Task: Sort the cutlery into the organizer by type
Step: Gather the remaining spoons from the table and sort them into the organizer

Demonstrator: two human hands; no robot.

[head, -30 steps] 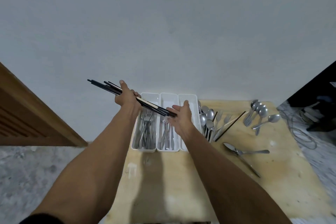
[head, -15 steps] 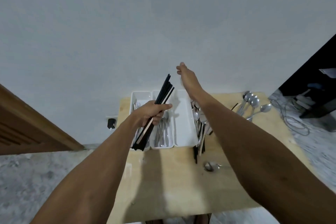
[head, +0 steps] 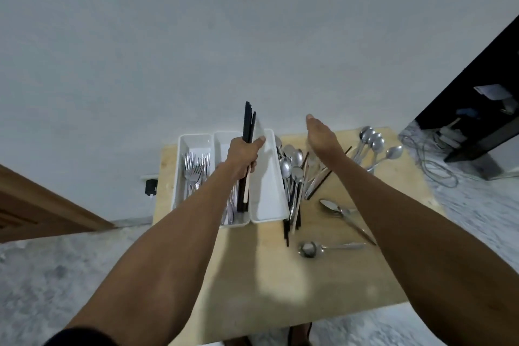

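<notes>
A white three-slot organizer [head: 269, 213] stands at the table's far left. Forks [head: 195, 170] lie in its left slot, more steel cutlery sits in the middle slot, and the right slot shows only bare white floor. My left hand [head: 243, 155] grips a bundle of black chopsticks [head: 248, 123], held lengthwise over the line between the middle and right slots. My right hand [head: 320, 136] hovers open above a heap of spoons and chopsticks [head: 295, 171] just right of the organizer, holding nothing.
The wooden table [head: 266, 275] also carries a row of spoons [head: 373, 143] at the far right, two spoons [head: 337, 208] nearer me and one ladle-like spoon [head: 309, 248]. A dark cabinet [head: 477, 98] and cables [head: 432, 160] are to the right; a wooden door frame [head: 42, 205] stands left.
My left hand has swung the chopstick bundle from crosswise to lengthwise over the organizer. My right hand let go of the bundle and moved right, above the spoon heap.
</notes>
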